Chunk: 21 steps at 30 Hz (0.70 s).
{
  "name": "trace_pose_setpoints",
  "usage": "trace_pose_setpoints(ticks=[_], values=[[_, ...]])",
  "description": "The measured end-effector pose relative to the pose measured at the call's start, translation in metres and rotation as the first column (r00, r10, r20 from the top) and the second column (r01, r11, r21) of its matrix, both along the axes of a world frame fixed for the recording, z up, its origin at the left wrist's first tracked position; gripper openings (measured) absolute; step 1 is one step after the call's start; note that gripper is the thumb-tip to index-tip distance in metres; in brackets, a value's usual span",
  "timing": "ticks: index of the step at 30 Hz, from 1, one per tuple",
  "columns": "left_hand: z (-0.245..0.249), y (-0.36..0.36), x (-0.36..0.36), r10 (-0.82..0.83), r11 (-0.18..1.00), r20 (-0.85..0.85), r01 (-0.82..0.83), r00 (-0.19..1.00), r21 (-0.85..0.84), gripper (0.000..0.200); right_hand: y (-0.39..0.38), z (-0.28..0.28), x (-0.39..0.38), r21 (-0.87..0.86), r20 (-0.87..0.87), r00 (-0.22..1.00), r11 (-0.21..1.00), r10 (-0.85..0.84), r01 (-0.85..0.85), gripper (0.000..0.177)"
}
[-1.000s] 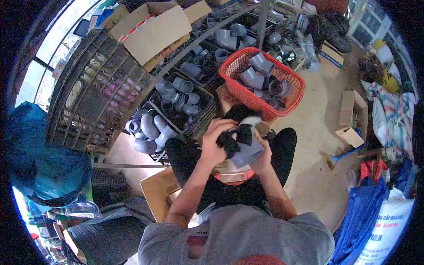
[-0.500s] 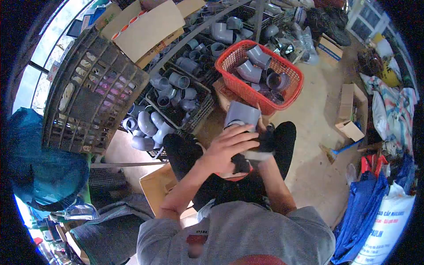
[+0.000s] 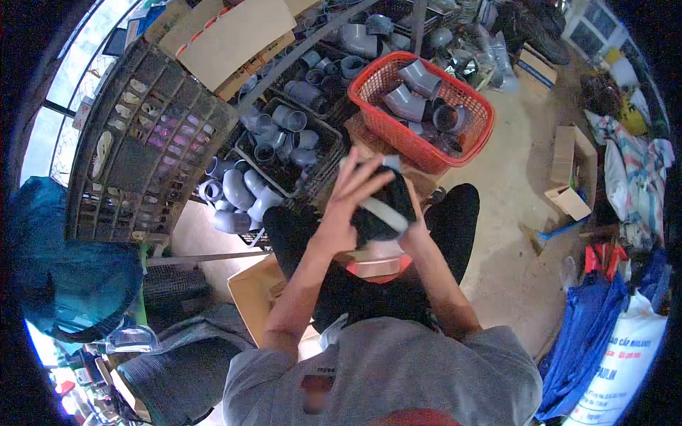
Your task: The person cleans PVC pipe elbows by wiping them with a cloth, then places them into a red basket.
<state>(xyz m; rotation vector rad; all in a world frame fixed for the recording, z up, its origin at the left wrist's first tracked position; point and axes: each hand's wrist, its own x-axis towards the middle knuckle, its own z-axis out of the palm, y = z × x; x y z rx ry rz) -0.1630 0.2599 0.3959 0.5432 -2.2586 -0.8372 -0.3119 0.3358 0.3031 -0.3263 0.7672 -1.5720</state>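
My left hand [image 3: 348, 195] is raised with its fingers spread, at the left side of a dark object [image 3: 387, 206] with a pale band across it. That object is blurred, and I cannot make out what it is. My right hand [image 3: 414, 231] is at the object's right side, its fingers mostly hidden behind it. Below both hands, between my legs, lies a red and pale item [image 3: 378, 268]. A red basket [image 3: 469, 153] holding grey pipe fittings [image 3: 406, 104] stands just beyond the hands.
A black crate [image 3: 273, 181] of grey fittings stands left of the red basket, with grey elbows [image 3: 238, 188] beside it. A large dark crate [image 3: 153, 142] leans at the left. An open cardboard box [image 3: 561, 163] and blue bags [image 3: 579, 341] lie at the right.
The grey fitting between my hands has turned out of sight, and a dark blurred object shows there now. My left hand has lifted and spread its fingers. The view has shifted slightly.
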Motion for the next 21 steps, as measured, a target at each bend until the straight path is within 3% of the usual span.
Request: trace_pose_setpoints(ticks=[1, 3, 4, 5, 6, 7, 8, 9, 10, 12, 13, 15, 17, 19, 20, 21], values=[[0.000, 0.001, -0.007, 0.069, 0.996, -0.088, -0.063, 0.994, 0.064, 0.057, -0.004, 0.012, 0.001, 0.042, 0.016, 0.999, 0.998, -0.045, 0.044, 0.063], [-0.009, 0.011, -0.010, -0.027, 0.994, -0.181, 0.045, 0.983, 0.097, 0.053, -0.001, -0.030, -0.011, -0.062, 0.282, 0.958, 0.997, 0.051, -0.035, 0.064], [-0.024, 0.014, -0.007, -0.102, 0.995, -0.030, 0.102, 0.994, -0.010, 0.052, -0.007, -0.080, -0.027, -0.156, 0.373, 0.919, 0.985, 0.131, -0.077, 0.062], [-0.028, 0.015, -0.007, -0.161, 0.979, 0.129, 0.175, 0.978, -0.106, 0.051, -0.026, -0.058, -0.025, -0.097, 0.495, 0.857, 0.989, 0.143, -0.109, 0.051], [-0.030, 0.013, -0.004, -0.205, 0.965, 0.256, 0.239, 0.945, -0.109, 0.060, -0.031, -0.059, -0.029, -0.107, 0.459, 0.870, 0.983, 0.180, -0.147, 0.048], [-0.027, 0.010, -0.005, -0.212, 0.965, 0.262, 0.244, 0.942, -0.098, 0.060, -0.026, -0.063, -0.028, -0.104, 0.430, 0.877, 0.977, 0.212, -0.185, 0.044], [-0.024, 0.004, -0.005, -0.146, 0.987, 0.161, 0.154, 0.976, -0.038, 0.057, -0.006, -0.052, -0.010, 0.010, 0.383, 0.919, 0.995, 0.090, -0.101, 0.043], [-0.019, 0.000, -0.006, -0.068, 0.998, 0.061, 0.067, 0.996, 0.023, 0.054, -0.006, -0.039, -0.001, 0.012, 0.278, 0.957, 0.996, 0.084, -0.091, 0.052], [-0.005, -0.005, -0.006, 0.005, 1.000, 0.115, -0.005, 0.993, -0.001, 0.063, -0.007, -0.034, 0.006, 0.011, 0.119, 0.993, 1.000, 0.024, -0.026, 0.055], [-0.009, -0.005, -0.008, 0.015, 0.999, 0.051, -0.018, 0.999, 0.045, 0.064, -0.012, -0.020, 0.008, -0.023, -0.151, 0.985, 0.997, -0.081, 0.079, 0.059], [-0.013, -0.006, -0.008, 0.033, 0.995, -0.011, -0.032, 0.999, 0.095, 0.065, -0.016, -0.018, 0.002, -0.029, -0.149, 0.985, 0.996, -0.084, 0.080, 0.059], [-0.009, 0.021, -0.014, 0.098, 0.994, 0.053, -0.100, 0.994, 0.038, 0.073, -0.020, -0.016, -0.014, -0.227, -0.489, 0.815, 0.947, -0.311, 0.225, 0.054], [-0.012, 0.029, -0.012, -0.013, 0.995, 0.175, -0.004, 0.984, 0.096, 0.076, -0.023, 0.010, -0.019, -0.204, -0.536, 0.734, 0.907, -0.417, 0.367, 0.058], [-0.023, 0.023, -0.010, 0.001, 0.998, 0.150, -0.009, 0.989, 0.058, 0.077, -0.019, 0.010, -0.016, -0.268, -0.560, 0.687, 0.885, -0.464, 0.380, 0.066], [-0.042, 0.015, -0.006, 0.030, 0.921, -0.009, -0.024, 1.000, 0.389, 0.075, -0.013, 0.022, -0.011, -0.326, -0.600, 0.639, 0.877, -0.481, 0.353, 0.068], [-0.064, 0.008, 0.000, 0.110, 0.736, -0.148, 0.020, 0.983, 0.677, 0.074, -0.005, 0.035, -0.004, -0.378, -0.637, 0.590, 0.868, -0.496, 0.322, 0.071]])
